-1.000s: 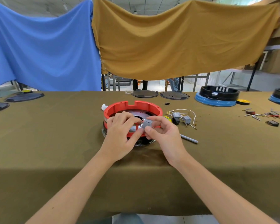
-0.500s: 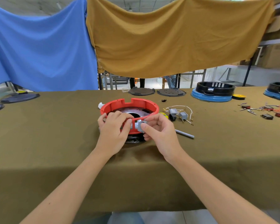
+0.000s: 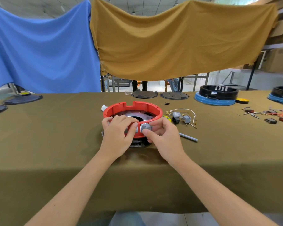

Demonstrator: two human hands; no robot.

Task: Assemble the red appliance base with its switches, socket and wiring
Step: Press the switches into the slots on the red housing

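Tabletop [image 3: 47,144] covered in olive-brown cloth, spanning the full width of the head view; behind it hang a blue cloth [image 3: 39,46] and a mustard cloth [image 3: 178,39]. Red appliance base [image 3: 132,108] sits at centre of the tabletop, open side up, metal plate visible inside, resting on a dark lower part. Left hand [image 3: 116,136] lies over the near-left rim of the base, fingers curled on the rim, thumb against the outer wall; grip is closed on the base. Right hand [image 3: 163,137] is at the near rim just beside the left; its grip pinches a small grey switch block [image 3: 146,127] between thumb and forefinger, the block held against the rim at a red upright post. Whether the block is seated in its slot cannot be told. At far right stand two black-and-blue bases [image 3: 216,97], one cut by the frame edge. Two dark round plates [image 3: 160,95] lie at the far edge, more dark plates [image 3: 21,99] at far left. Just right of the red base: a cluster of loose grey switches with white wiring [image 3: 183,117]. A grey rod [image 3: 188,137] lies on the cloth near the right hand. A further scatter of small parts and red wires [image 3: 268,114] lies well apart at right.
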